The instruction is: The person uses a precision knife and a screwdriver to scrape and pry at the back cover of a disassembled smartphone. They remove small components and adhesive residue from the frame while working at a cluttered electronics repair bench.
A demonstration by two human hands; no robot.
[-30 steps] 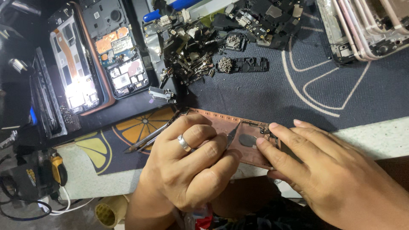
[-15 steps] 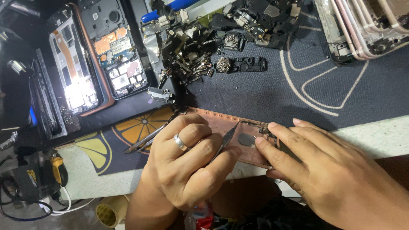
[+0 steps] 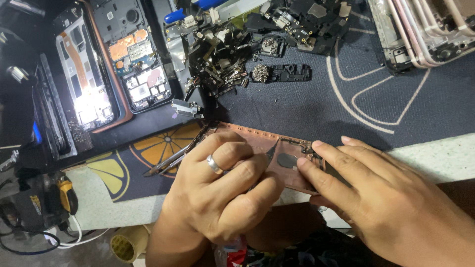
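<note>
A copper-coloured phone frame (image 3: pixel 257 138) lies across the near edge of the dark work mat (image 3: pixel 396 104). My left hand (image 3: pixel 217 193), a ring on one finger, is closed around a thin dark pointed tool (image 3: pixel 270 149) whose tip rests on the frame's inside beside a dark oval opening (image 3: pixel 286 160). My right hand (image 3: pixel 386 202) presses down on the frame's right end, its fingertips touching small parts there. Metal tweezers (image 3: pixel 170 162) stick out to the left from under my left hand.
Two opened phones (image 3: pixel 84 84) (image 3: pixel 138 59) lie at the back left, one reflecting bright light. A heap of small black parts and screws (image 3: pixel 222 54) sits behind the frame. Stacked pinkish phone housings (image 3: pixel 425 29) fill the back right. A yellow-handled tool (image 3: pixel 67 195) and cables lie lower left.
Both hands stay on the frame; my left hand has shifted its grip slightly and the tool tip has moved a little along the frame.
</note>
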